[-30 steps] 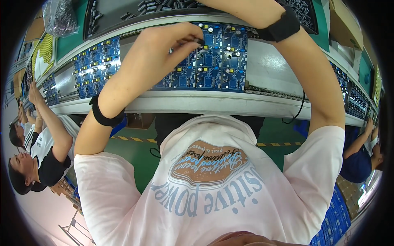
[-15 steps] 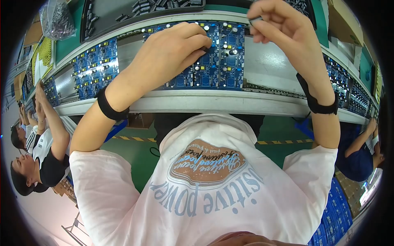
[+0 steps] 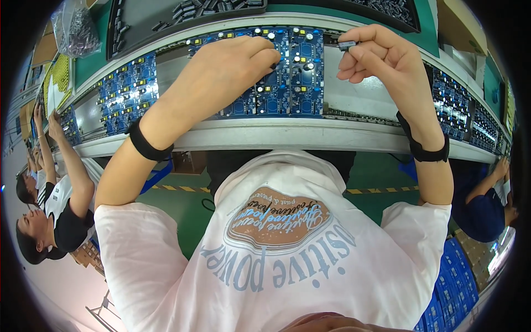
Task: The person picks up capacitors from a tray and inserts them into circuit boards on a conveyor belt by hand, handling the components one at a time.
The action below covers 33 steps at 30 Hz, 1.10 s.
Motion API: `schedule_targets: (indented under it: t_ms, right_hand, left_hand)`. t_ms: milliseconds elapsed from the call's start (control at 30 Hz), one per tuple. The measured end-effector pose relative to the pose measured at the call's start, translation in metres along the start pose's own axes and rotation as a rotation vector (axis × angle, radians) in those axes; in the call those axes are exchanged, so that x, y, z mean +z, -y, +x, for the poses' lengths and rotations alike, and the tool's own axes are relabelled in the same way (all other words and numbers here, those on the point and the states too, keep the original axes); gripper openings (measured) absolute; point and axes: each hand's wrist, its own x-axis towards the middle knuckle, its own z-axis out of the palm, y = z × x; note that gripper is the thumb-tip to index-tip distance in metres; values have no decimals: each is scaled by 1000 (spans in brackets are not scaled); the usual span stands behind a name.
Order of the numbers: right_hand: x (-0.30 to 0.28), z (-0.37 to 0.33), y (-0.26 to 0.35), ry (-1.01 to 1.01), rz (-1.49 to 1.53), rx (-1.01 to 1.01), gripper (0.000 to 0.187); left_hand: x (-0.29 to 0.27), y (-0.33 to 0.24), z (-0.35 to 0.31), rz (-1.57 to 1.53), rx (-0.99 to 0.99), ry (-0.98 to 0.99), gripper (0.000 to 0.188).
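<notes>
A blue circuit board (image 3: 287,83) with yellow and silver parts lies on the conveyor line in front of me. My left hand (image 3: 227,72) rests on it, fingertips pinched at a spot near its middle; what they pinch is too small to tell. My right hand (image 3: 381,55) hovers just right of the board and pinches a small dark cylindrical component (image 3: 347,45) between thumb and forefinger. Both wrists wear black bands.
More blue boards (image 3: 127,94) follow on the line to the left and others (image 3: 453,99) to the right. Black trays of small parts (image 3: 182,14) sit behind the line. A bag of parts (image 3: 74,27) lies top left. Co-workers sit at left (image 3: 55,205) and right (image 3: 487,205).
My right hand came back from the far trays toward the board's right edge, now holding a small component. My left hand stayed on the board.
</notes>
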Motion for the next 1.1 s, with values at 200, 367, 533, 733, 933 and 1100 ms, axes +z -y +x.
schedule_targets:
  t_ms: [200,367,533,733,933,1100]
  right_hand:
    - [10,-14,-2,-21,-46,-50,21]
    - [16,-24,-5,-73,-303,-69,20]
    - [32,-26,-8,-56,-447,-98,19]
    - [43,-21,-21,32,-778,-286,19]
    - [42,-22,-24,10,-832,-304,20]
    - [41,-22,-23,41,-887,-397,19]
  left_hand:
    - [-10,8,7,-39,-40,-135,15]
    - [-51,34,34,167,-282,-212,12]
    - [-36,66,42,211,-399,-69,10]
    - [-55,49,36,191,-216,-176,15]
    - [-69,8,25,-234,-448,-280,11]
    - [-55,14,-3,-769,-731,-328,15]
